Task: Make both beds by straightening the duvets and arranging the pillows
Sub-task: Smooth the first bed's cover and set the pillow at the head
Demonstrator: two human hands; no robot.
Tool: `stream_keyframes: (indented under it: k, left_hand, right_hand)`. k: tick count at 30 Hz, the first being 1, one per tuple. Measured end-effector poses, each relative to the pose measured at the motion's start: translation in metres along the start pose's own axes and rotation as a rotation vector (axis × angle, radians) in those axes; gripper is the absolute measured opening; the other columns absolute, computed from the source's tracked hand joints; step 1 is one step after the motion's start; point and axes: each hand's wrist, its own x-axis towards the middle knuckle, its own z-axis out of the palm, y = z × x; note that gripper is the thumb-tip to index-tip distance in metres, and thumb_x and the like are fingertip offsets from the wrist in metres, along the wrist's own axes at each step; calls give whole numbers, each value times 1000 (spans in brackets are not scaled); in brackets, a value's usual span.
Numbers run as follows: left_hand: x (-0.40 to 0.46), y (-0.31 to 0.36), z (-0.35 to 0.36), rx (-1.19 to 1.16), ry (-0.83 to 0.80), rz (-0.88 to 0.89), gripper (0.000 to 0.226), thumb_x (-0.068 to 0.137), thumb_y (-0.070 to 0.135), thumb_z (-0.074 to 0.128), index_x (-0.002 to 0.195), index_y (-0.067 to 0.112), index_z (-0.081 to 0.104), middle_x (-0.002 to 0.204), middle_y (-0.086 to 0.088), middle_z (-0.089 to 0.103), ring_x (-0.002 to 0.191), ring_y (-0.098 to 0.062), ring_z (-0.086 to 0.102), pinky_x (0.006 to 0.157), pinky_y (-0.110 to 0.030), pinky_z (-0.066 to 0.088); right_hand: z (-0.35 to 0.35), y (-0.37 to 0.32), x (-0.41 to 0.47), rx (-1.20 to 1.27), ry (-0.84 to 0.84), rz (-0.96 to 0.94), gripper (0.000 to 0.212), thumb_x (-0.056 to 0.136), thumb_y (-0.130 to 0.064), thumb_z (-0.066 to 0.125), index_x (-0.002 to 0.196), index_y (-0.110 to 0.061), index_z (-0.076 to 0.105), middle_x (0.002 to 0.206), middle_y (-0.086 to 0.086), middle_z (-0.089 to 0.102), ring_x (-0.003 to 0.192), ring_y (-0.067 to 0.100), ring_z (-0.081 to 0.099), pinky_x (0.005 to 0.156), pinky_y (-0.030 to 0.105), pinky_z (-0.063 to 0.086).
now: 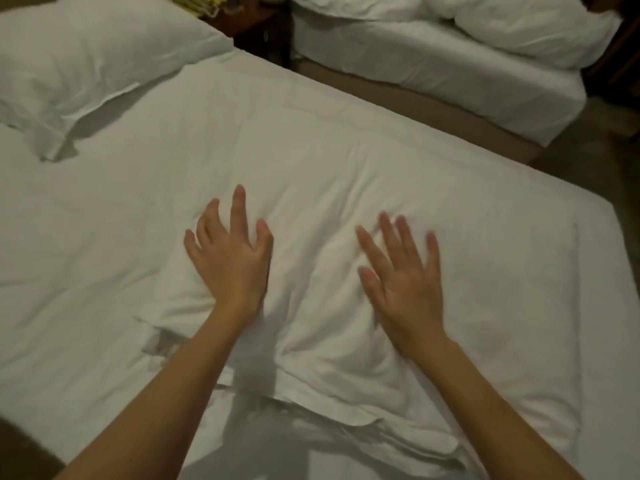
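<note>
Down at the near edge of the near bed point(104, 237), the white duvet point(311, 188) bunches into loose folds, with a flap of sheet point(346, 459) showing beneath the rumpled hem. Two bare forearms reach in from the bottom of the view, one from each lower corner.

Two hands are out over the duvet. The left hand point(230, 261) has its fingers spread and slightly bent, with its palm down on the cloth, grasping nothing. The right hand point(405, 282) is flat and released as well, fingers straight and fanned, a little blurred; I cannot tell if it presses the cover or skims just above it. Between the two hands a soft ridge of duvet puffs up, and creases run away from both palms. So the duvet lies directly under both hands, not gathered in either.

To the right, the duvet runs smooth to the bed's right edge, where a stitched border shows, and there is open cover on that side. To the left, the surface is broad and lightly wrinkled.

Farther up, at the bed's far left corner, one pillow point(86, 60) lies with its case end creased and open towards the middle.

Beyond the far right edge, a narrow strip of floor point(588, 161) separates this bed from the second bed point(450, 74). On that one a heaped white duvet or pillow point(533, 26) sits at the far side; which it is I cannot tell. Between the two beds, at the top edge, stands a dark nightstand point(259, 29).
</note>
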Motion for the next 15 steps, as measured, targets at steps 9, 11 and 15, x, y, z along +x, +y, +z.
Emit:
stream_keyframes:
  k: [9,11,15]
  left_hand:
    - [6,-23,-2,-33,-4,-485,70,90,58,13,141,20,42,136,-7,53,128,-28,44,116,-49,11]
    - [8,-29,-4,-72,-44,-625,63,93,57,20,132,17,50,128,-9,58,121,-29,48,112,-47,19]
    - [10,-33,-9,-69,-24,-616,52,93,57,32,105,10,53,106,-13,64,100,-33,55,88,-41,32]
  right_hand:
    - [1,-33,127,14,-311,-419,61,93,-57,0,150,-39,14,159,-11,6,146,7,0,117,37,-6]
    - [2,-41,143,29,-342,-494,63,91,-59,-1,150,-41,13,159,-12,3,146,6,-4,117,37,-7]
    - [10,-69,172,53,-376,-611,70,87,-66,1,150,-39,19,159,-11,8,147,7,0,118,39,-3]
